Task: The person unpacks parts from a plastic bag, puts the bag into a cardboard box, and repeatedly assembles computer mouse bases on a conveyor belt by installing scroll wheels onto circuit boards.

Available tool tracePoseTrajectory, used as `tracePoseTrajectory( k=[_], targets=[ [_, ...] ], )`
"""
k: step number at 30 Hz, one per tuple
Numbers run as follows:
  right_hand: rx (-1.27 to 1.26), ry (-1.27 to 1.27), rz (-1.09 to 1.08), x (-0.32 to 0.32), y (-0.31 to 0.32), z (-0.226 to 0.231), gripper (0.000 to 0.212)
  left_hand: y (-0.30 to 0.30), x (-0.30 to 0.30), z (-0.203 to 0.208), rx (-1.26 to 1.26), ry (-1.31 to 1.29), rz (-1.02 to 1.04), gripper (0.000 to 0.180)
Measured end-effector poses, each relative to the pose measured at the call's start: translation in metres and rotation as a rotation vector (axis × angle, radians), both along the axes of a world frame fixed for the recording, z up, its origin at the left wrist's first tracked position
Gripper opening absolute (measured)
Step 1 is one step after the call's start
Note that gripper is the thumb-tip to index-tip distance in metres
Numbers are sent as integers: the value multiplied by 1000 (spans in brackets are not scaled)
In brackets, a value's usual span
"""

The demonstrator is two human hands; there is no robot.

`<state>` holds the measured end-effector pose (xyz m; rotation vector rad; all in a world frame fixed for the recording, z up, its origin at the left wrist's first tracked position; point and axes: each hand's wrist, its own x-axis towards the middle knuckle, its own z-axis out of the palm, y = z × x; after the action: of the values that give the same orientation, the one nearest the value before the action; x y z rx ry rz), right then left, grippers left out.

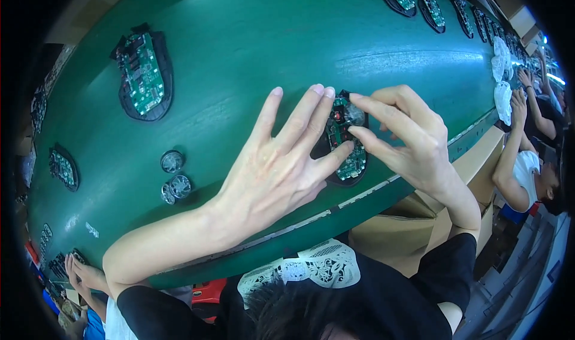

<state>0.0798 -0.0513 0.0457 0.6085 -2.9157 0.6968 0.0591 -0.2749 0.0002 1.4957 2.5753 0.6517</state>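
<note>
Other boards (147, 79) are lying around the green desk (239, 34), and loose discs (179, 186) are resting beyond the left forearm. A cardboard box (482, 157) is standing by the near edge, its contents hidden. The board (357, 166), green in a black shell, is lying near that edge, the left hand (275, 160) partly covering it with fingers spread and thumb touching. The right hand's (354, 113) narrow grip is holding a clear disc (357, 115) at its top.

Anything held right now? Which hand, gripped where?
Right hand: round clear part, apparently pinched at its rim, thumb and forefinger. Left hand: thumb over circuit board, no clear grip.
</note>
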Motion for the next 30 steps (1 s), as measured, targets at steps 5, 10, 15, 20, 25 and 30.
tracePoseTrajectory(
  k=[5, 10, 15, 20, 25, 30],
  targets=[
    [85, 57, 49, 2, -3, -3, 44, 3, -5, 0, -1, -22, -34, 66],
    [163, -11, 90, 4, -4, -2, 46, 3, -4, -5, -5, -36, -37, 67],
    [251, -140, 74, -4, -10, 12, 50, 5, -8, -6, 44, -82, -52, 62],
    [338, -18, 102, 6, -12, 2, 47, 9, -10, -3, 30, -83, -67, 59],
    [291, 170, 90, 33, 0, -12, 51, 14, -14, 0, 57, -79, -85, 56],
    [240, 162, 33, 35, -6, -7, 45, 7, -10, 4, 60, -63, -113, 60]
  ],
)
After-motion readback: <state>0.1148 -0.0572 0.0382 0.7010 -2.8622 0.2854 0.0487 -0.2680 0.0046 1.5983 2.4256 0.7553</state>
